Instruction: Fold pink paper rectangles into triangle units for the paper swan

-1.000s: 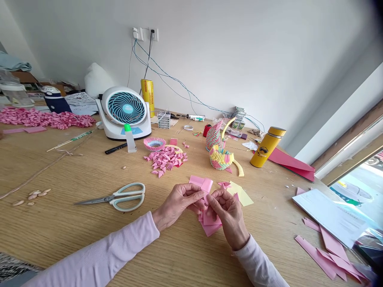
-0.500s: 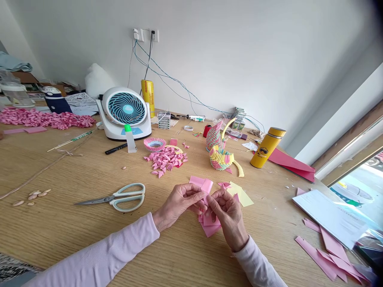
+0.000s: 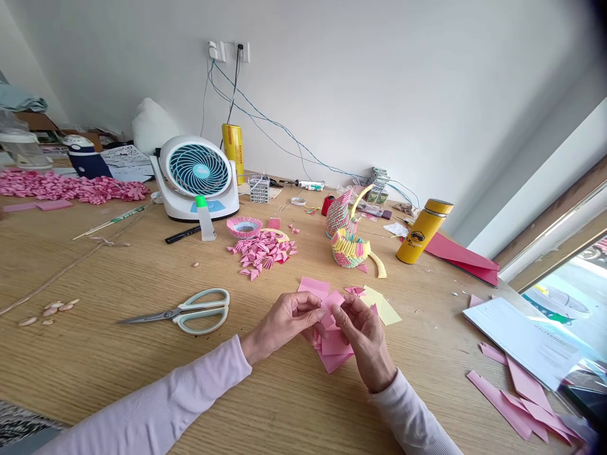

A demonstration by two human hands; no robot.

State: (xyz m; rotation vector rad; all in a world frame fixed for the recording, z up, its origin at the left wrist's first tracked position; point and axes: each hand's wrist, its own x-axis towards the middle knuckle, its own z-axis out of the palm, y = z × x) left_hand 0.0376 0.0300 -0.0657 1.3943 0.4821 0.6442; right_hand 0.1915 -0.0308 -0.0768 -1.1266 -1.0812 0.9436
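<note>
By the left grip (image 3: 286,321) and the right grip (image 3: 368,338), both closed to a pinch, a pink sheet (image 3: 334,302) is being held above the surface (image 3: 265,404), towards its near edge. Folded pieces (image 3: 260,254) are already being kept heaped farther back; slips (image 3: 337,343) below are being left unfolded. Inside the capped flask (image 3: 423,234), towards the right edge, contents are being hidden.

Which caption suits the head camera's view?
Left hand and right hand holding a pink paper piece over a brown wooden table.
</note>
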